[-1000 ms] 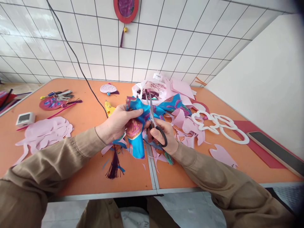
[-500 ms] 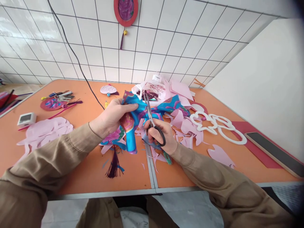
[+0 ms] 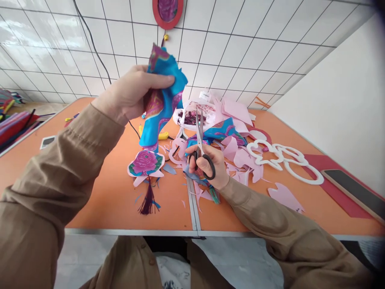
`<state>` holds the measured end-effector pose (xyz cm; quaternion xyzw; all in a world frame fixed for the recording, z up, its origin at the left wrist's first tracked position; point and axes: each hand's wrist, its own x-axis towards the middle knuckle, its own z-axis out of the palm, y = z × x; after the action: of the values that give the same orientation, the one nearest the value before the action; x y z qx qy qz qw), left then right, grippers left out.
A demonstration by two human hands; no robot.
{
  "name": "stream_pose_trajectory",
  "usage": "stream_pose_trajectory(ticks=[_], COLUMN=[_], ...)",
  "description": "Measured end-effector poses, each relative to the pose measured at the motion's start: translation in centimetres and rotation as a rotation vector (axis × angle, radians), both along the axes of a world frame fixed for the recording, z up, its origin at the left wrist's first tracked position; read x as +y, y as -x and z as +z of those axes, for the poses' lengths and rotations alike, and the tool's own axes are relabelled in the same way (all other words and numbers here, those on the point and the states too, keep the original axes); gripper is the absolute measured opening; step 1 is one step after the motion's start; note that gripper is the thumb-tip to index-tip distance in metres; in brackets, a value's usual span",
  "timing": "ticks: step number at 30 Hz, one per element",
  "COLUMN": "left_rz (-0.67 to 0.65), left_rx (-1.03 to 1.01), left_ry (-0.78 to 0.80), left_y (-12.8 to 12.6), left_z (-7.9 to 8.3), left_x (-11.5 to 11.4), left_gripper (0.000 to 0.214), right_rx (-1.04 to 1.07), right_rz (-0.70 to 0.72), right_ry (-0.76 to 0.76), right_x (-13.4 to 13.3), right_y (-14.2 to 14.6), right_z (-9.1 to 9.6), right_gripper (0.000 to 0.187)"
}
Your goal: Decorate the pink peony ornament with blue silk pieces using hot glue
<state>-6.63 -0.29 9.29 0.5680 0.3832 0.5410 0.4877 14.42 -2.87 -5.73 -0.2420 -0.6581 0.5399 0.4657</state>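
Observation:
My left hand (image 3: 134, 90) pinches a blue patterned piece of fabric (image 3: 165, 96), raised well above the table at left of centre. Its lower end hangs down over the orange tabletop. In my right hand (image 3: 212, 164) is a pair of scissors (image 3: 199, 132), black handles round the fingers, blades pointing up and a little apart. Nothing lies between the blades. Another piece of the blue cloth (image 3: 224, 131) rests among the scraps behind the scissors. Below the left hand lies a purple peony piece (image 3: 144, 162) on pink backing, with a dark tassel (image 3: 147, 200) trailing toward me.
Pink scraps (image 3: 240, 160) cover the middle right. Behind them a plastic bag (image 3: 192, 114) holds dark tassels. White cut-out frames (image 3: 303, 172) and a phone (image 3: 355, 192) lie at right. A yellow-handled tool (image 3: 164, 135) sits behind the peony. A red oval ornament (image 3: 167, 14) hangs on the tiled wall.
My left hand has lifted the fabric up and away from the scissors, uncovering the peony piece. My right hand stays low with the scissors. The view has shifted slightly.

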Motion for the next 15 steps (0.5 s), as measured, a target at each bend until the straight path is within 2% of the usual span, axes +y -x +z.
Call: stream_pose_trajectory(ticks=[6, 8, 11, 15], left_rz=[-0.031, -0.046, -0.090, -0.209], left_rx=[-0.029, -0.093, -0.141, -0.127], left_ry=[-0.200, -0.181, -0.035, 0.022], left_y=[-2.2, -3.3, -4.8, -5.2], left_z=[3.3, 3.7, 3.0, 0.2], left_x=[1.9, 2.9, 4.1, 4.3], left_gripper=[0.019, 0.022, 0.023, 0.024], right_rx=[-0.129, -0.176, -0.259, -0.273], right_rz=[0.166, 0.226, 0.330, 0.399], right_ry=[-0.014, -0.077, -0.194, -0.261], right_x=[0.2, 0.3, 0.4, 0.3], right_y=[0.0, -0.1, -0.1, -0.5], right_z=[0.1, 0.0, -0.1, -0.3], right_gripper=[0.067, 0.068, 0.067, 0.063])
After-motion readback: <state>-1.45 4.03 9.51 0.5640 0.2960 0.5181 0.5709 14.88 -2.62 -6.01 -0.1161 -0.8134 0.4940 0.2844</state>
